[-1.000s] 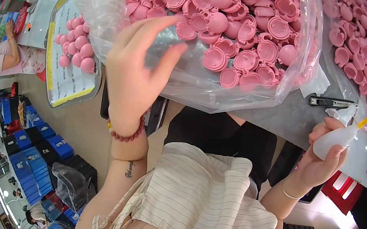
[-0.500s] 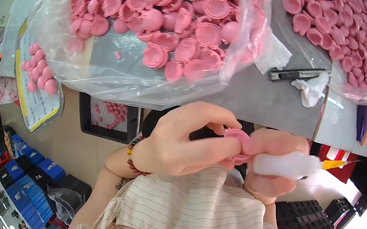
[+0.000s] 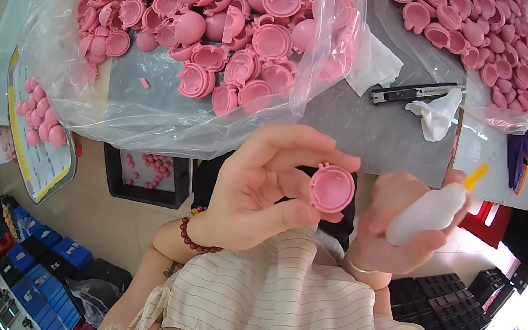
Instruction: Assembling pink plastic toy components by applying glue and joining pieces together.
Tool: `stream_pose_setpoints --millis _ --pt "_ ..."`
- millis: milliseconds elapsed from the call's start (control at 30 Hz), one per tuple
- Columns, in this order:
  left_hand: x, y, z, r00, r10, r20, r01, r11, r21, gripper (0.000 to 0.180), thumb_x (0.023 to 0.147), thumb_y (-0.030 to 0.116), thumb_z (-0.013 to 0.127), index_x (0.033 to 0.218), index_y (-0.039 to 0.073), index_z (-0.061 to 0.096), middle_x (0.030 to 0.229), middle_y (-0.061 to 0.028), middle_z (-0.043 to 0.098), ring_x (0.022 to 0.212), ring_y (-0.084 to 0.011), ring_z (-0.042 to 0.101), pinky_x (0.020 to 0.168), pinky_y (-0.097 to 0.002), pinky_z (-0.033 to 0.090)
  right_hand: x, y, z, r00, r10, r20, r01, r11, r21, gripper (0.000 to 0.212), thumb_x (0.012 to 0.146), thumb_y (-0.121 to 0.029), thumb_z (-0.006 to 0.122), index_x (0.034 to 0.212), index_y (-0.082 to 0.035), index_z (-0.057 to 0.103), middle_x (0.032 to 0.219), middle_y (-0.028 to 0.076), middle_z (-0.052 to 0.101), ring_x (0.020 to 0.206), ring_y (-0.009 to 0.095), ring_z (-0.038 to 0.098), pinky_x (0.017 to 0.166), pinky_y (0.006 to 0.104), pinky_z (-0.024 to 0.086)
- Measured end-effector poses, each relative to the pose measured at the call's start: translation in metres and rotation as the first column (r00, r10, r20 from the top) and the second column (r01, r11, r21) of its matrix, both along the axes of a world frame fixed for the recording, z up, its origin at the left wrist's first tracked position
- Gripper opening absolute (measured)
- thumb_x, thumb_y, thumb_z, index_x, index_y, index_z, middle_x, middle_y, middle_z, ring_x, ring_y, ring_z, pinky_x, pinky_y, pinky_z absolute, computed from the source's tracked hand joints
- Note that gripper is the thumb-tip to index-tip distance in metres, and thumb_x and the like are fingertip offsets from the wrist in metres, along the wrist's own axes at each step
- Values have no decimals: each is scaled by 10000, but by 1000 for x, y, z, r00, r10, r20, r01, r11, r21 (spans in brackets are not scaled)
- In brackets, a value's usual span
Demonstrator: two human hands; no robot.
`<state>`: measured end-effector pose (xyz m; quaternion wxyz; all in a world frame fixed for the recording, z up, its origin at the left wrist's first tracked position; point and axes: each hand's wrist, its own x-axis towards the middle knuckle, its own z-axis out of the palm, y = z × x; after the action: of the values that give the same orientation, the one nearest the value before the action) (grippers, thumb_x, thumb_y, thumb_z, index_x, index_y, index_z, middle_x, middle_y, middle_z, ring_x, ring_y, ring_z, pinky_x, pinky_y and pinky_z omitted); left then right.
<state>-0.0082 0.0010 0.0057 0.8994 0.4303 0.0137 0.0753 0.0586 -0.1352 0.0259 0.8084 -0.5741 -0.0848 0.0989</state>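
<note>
Between the thumb and fingertips of my left hand [image 3: 268, 183] is a round pink plastic shell [image 3: 332, 188], its hollow side facing up at me. To its right, my right hand [image 3: 406, 222] is wrapped round a white squeeze bottle [image 3: 428, 214]. The bottle's yellow nozzle [image 3: 476, 176] points up and to the right, away from the shell. Ahead of both hands, a clear plastic bag [image 3: 165, 126] lies spread on the grey table [image 3: 355, 128], holding a heap of similar pink shells [image 3: 190, 25].
A black utility knife [image 3: 418, 93] and crumpled white tissue [image 3: 436, 118] lie on the table. A second heap of pink shells [image 3: 477, 40] is at far right. Pink balls [image 3: 40, 115] sit on a yellow-edged board at left. A black tray [image 3: 146, 194] stands below the table edge.
My hands have moved apart. The pink shell has turned its hollow side up in my left hand. The bottle has swung, its nozzle now angled upward.
</note>
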Motion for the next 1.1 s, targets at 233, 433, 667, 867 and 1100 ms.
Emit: stream_pose_setpoints --millis 233,433,667,867,1100 --pt "1 4 7 996 -88 -3 87 985 -147 372 779 -66 518 1137 -51 418 1221 -203 412 1016 -195 513 866 -342 451 25 -10 -3 740 -146 656 51 986 161 418 771 -383 554 997 -31 528 671 22 363 526 124 271 440 237 167" --pt "1 -2 9 996 -12 -83 12 1000 -7 447 747 13 612 1126 -37 381 1137 -277 459 933 -230 564 779 -349 497 22 -16 14 520 159 839 -43 986 -160 644 795 -570 422 910 53 538 654 49 391 526 132 323 411 248 206" --pt "-2 3 3 995 -96 -13 96 995 -4 404 783 -81 500 1164 -29 375 1205 -194 442 1031 -163 504 845 -270 427 19 -12 15 594 198 780 -38 975 -218 567 675 -508 616 838 35 605 744 68 612 482 113 442 361 230 304" --pt "-1 -2 9 993 -18 -114 20 1000 19 436 746 44 629 1100 -25 385 1121 -272 476 947 -228 558 794 -337 484 19 -10 12 593 181 784 -30 979 -203 547 683 -488 618 830 39 603 744 69 617 452 109 435 348 225 307" --pt "-3 1 11 992 -50 -118 55 998 34 434 741 51 638 1092 -33 397 1118 -273 481 962 -232 553 829 -325 449 21 -11 10 590 113 800 -18 992 -126 560 737 -506 558 832 46 565 769 99 619 511 125 462 363 227 318"
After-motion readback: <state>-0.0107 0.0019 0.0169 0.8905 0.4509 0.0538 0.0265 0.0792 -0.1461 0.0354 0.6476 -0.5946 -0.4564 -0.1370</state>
